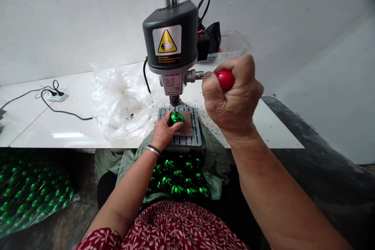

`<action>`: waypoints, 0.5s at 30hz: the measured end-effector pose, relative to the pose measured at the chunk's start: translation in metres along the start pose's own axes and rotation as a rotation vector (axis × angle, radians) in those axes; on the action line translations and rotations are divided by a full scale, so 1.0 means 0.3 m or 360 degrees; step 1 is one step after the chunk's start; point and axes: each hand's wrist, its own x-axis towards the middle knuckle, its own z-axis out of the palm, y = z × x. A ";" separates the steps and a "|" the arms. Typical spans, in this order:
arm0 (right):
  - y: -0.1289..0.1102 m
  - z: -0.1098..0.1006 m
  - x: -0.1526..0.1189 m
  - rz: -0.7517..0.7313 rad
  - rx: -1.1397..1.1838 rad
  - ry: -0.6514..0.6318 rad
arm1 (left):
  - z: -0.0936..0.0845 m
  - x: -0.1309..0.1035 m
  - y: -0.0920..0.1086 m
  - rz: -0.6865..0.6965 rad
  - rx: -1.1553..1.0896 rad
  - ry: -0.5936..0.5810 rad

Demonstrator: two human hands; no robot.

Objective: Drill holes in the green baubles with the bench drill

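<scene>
L hand point(164, 130) pinches shiny green ball point(180, 118) under thin metal bit point(175, 109); R hand point(238, 103), 2 o'clock, clenched on round red knob point(225, 80). Steady ball, press gently pls!

Dark grey, rounded drill housing point(189, 33): yellow triangular hand-warning sign point(166, 42), "Attention:" in yellow beneath. Pale rectangular label point(172, 83) below: "Mini Bench Drill"; smaller print illegible.
</scene>
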 end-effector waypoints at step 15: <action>0.045 0.031 -0.086 -0.0074 -0.0065 0.0166 | -0.009 -0.008 0.009 0.0004 0.0001 0.0018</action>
